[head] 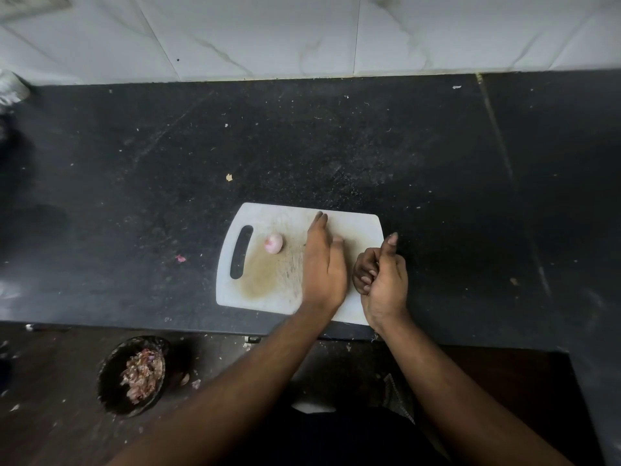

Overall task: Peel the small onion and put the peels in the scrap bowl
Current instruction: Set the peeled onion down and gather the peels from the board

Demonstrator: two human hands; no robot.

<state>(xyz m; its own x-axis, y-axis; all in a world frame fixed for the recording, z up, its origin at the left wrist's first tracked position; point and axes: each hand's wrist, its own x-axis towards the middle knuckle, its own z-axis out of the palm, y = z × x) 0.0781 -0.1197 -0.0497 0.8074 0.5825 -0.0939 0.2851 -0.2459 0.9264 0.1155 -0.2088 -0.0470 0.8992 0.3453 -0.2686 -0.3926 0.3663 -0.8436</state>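
A black speckled stone countertop [336, 139] spans the scene from left to right, marked with pale crumbs and scuffs. At its far edge rises a wall of white marble-veined tiles [268, 31] with thin grout joints. Near the viewer, below the counter's front edge, lies a dark brown littered floor [50, 381]. Lighting is dim and even.

Counter [336, 146]: black speckled stone, spanning the middle of the frame, dusted with pale crumbs and flecks.
Cutting board [268, 284]: white plastic, slot handle at its left end, brownish stain across the middle, lying at centre near the counter's front edge.
Wall tiles [268, 31]: white, grey-veined, along the top of the frame.
Pink scrap [180, 258]: small, on the counter left of the board.
Tan scrap [229, 177]: small, above the board.
Floor [50, 381]: dark brown, lower left, littered with bits.
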